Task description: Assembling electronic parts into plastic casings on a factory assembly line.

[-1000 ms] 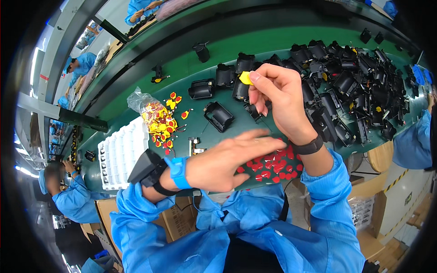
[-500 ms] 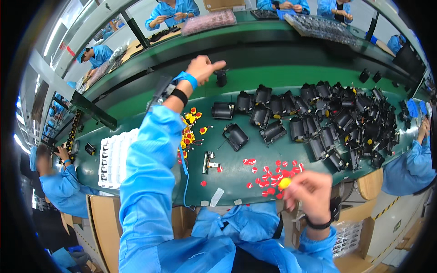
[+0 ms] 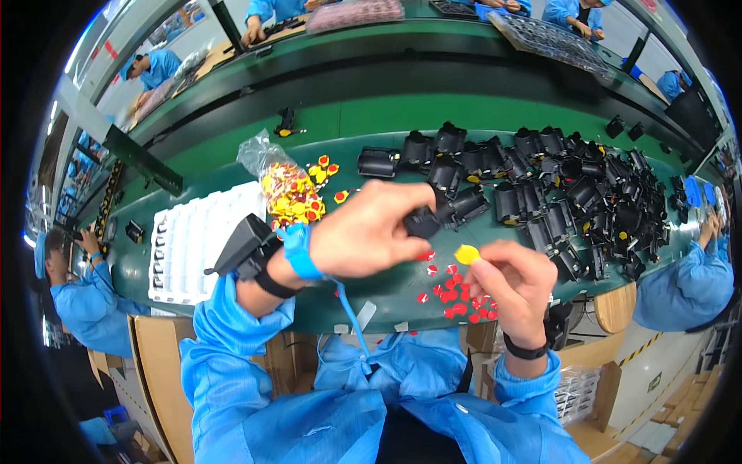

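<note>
The left hand (image 3: 359, 236) is curled around a small black plastic part (image 3: 422, 223), and its thumb and fingers grip it. The hand is a bit blurry, so I cannot tell how every finger sits. The right hand (image 3: 522, 286) is just beside it, pinching a small flat yellow piece (image 3: 467, 255) between thumb and finger. The yellow piece is near the black part, but they look apart. Both are up above the green worktop (image 3: 402, 298).

On the left wrist there is a blue strap (image 3: 301, 251) with a blue cord (image 3: 352, 311) hanging down, and a black boxy gadget (image 3: 246, 241). The right wrist has a black band (image 3: 525, 349).

Under the hands, small round red stickers (image 3: 457, 309) lie scattered. Past the left hand is a heap of little yellow and red pieces (image 3: 292, 193), spilling out by a clear plastic bag (image 3: 263, 152). To the left of that sits a white plastic tray (image 3: 205, 240) with rows in it. On the right is a big, messy pile of black plastic holders (image 3: 595, 193). Farther off, people in blue sit around.
</note>
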The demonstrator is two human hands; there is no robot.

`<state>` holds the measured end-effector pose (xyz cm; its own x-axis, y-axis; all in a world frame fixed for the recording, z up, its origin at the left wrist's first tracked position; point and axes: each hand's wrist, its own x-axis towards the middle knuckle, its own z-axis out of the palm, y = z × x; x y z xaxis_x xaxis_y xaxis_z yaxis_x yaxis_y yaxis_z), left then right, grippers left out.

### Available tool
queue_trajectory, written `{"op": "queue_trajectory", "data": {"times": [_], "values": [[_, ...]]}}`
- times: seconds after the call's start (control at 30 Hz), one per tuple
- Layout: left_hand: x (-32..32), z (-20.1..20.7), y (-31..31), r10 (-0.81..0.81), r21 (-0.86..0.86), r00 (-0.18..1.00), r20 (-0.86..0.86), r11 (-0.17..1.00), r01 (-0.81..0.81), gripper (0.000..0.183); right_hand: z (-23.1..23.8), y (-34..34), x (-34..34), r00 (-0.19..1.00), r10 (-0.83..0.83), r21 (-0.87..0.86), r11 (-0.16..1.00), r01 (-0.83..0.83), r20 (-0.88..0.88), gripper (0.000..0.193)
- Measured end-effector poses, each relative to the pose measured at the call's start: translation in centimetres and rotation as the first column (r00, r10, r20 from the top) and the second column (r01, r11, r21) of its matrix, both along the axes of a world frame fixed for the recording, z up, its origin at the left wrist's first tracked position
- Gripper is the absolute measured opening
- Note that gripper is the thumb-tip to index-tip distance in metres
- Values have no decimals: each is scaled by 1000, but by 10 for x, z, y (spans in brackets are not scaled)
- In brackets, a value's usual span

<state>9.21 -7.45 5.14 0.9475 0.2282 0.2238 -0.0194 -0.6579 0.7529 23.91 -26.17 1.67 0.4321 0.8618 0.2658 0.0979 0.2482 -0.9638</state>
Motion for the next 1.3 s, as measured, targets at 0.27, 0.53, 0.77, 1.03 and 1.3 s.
{"op": "queue_trajectory", "data": {"times": [0.27,0.53,0.77,1.03,1.3], "values": [[-31,-8,-19,-61,-3,998,9,998,61,26,-1,21,-24,969,173,-128,980,-151,179,7],[-43,-16,-21,-67,0,996,51,998,67,27,1,24,-34,985,168,-201,967,-155,49,11],[-63,2,-19,-198,-295,979,-52,939,174,23,-11,28,-44,973,61,63,995,-77,223,27],[-75,-15,-57,-7,-357,994,111,933,46,18,-21,24,-41,930,26,234,965,-119,366,71],[-93,-28,-53,-119,72,984,135,991,110,20,-7,16,-33,842,415,-92,907,-410,344,96]]}}
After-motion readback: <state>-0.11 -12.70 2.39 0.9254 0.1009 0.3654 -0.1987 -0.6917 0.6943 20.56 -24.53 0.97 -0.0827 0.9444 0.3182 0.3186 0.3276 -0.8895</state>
